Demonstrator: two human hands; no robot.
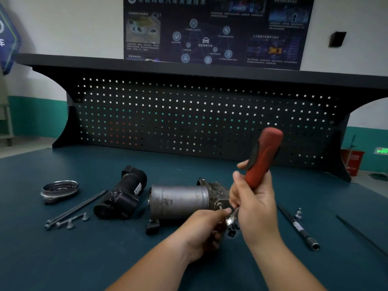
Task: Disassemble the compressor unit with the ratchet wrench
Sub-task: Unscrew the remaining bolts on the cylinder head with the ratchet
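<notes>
So the compressor (180, 201) was lying on its side in the middle of the mat (63, 259), long axis running left to right, with the smooth grey can end pointing left and the lumpy cast end pointing right, under the hands. There was one wrench (262, 158), standing nearly upright over that cast end. Its red handle pointed up and leaned a bit right toward the pegboard (189, 114), and its shiny head sat down low against the casting. The right hand (254, 204) was wrapped around the lower part of the handle, thumb up the near side, wrist bent back, forearm coming in from the bottom right. The left hand (201, 229) came in from bottom centre, knuckles up and fingers curled, thumb and forefinger pinching the wrench right at its head. Off to the left, just beside the can end, sat one black housing (119, 196), also on its side and angled away. Farther left was one metal ring (59, 189) lying flat. Between them lay two long bolts (77, 208) side by side, plus what looked like three small fasteners (71, 223), though they were too small to count for sure. On the right, well apart from the compressor, one extension bar (298, 227) lay diagonally with its socket end nearest me.
</notes>
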